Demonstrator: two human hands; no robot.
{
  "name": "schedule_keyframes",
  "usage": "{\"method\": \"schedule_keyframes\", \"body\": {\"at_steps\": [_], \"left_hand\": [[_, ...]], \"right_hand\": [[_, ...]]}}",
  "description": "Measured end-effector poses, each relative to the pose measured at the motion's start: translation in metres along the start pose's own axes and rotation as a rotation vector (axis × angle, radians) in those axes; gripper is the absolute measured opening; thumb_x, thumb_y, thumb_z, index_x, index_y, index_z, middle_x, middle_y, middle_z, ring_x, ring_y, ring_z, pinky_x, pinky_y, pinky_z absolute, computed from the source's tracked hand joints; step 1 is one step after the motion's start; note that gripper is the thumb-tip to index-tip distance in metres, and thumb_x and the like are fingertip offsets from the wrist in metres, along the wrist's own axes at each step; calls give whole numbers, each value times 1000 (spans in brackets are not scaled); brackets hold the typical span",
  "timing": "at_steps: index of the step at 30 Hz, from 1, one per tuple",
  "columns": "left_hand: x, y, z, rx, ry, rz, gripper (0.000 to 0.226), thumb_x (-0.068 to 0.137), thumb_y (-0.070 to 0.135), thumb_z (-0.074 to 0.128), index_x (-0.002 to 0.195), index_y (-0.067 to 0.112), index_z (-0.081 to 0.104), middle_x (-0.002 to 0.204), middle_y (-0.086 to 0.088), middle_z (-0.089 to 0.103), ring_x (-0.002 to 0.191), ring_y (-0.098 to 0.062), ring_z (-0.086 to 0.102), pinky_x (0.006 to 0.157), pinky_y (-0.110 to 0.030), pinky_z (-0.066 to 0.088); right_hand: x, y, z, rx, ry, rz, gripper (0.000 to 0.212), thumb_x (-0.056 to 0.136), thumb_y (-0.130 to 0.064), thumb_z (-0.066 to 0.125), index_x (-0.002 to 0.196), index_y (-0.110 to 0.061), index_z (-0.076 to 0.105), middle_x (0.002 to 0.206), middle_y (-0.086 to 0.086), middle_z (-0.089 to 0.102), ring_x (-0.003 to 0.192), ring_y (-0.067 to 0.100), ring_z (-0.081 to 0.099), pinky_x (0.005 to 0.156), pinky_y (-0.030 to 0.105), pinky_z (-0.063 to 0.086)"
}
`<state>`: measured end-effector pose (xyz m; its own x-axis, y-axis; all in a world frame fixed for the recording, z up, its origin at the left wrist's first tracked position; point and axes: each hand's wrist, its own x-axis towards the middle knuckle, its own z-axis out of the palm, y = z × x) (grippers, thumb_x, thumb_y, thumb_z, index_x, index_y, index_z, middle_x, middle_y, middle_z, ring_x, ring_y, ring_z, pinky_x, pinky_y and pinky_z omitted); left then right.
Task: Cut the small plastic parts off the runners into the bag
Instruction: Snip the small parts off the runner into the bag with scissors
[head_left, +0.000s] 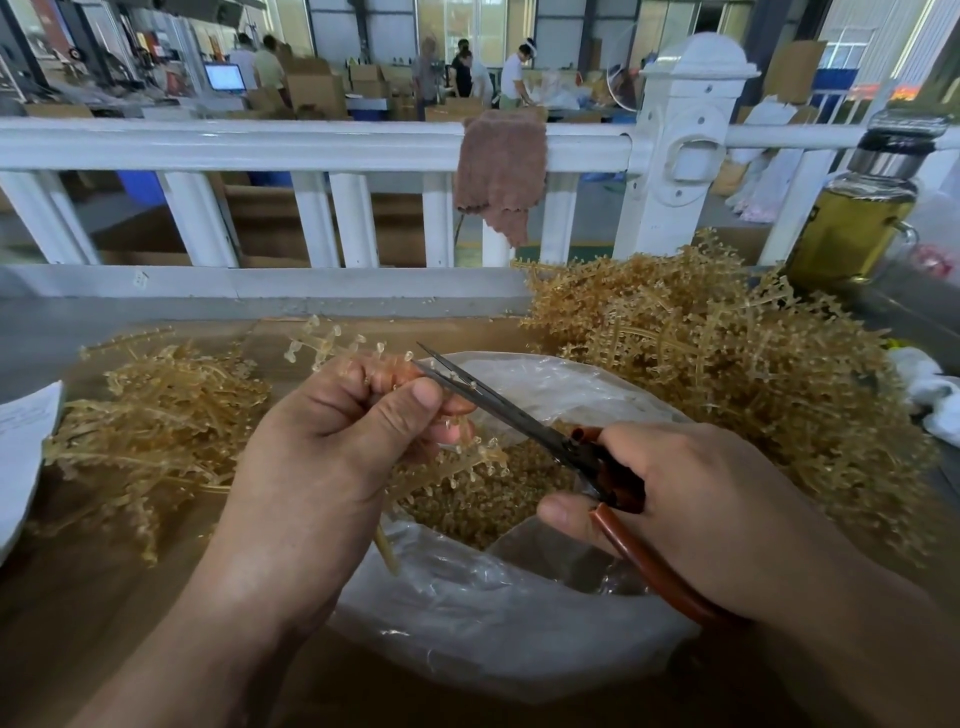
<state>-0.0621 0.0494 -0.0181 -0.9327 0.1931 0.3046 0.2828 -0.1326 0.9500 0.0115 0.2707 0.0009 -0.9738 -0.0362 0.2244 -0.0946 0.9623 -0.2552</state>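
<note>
My left hand (332, 447) grips an amber plastic runner (317, 345) with small parts along its branches, held over a clear plastic bag (493, 623). My right hand (701, 509) holds scissors (498, 402) with brown-red handles. Their blades are slightly apart and point up-left at the runner by my left fingertips. Inside the bag lies a heap of small cut amber parts (488, 499).
A big pile of amber runners (727, 364) lies at the right, a flatter pile (150, 415) at the left. White paper (21, 441) sits at the left edge. A white railing (311, 145) with a brown cloth (501, 171) stands behind; a jar of yellow liquid (852, 228) is at right.
</note>
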Motion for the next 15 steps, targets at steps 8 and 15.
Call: {"method": "schedule_keyframes", "body": {"at_steps": [8,15], "left_hand": [[-2,4,3,-32,0,10,25,75,41,73,86,20,79,85,-9,78,79,-20,76,69,-19,57],[-1,4,2,-32,-8,-7,22,76,40,74,84,21,80,86,-12,79,83,-27,77,73,-25,60]], "right_hand": [[0,2,2,24,6,-10,77,54,-102,8,63,-33,41,69,-17,55,72,-5,52,47,20,25],[0,2,2,21,28,-19,74,58,-102,11,65,-35,43,65,-13,54,73,-4,52,45,20,24]]}}
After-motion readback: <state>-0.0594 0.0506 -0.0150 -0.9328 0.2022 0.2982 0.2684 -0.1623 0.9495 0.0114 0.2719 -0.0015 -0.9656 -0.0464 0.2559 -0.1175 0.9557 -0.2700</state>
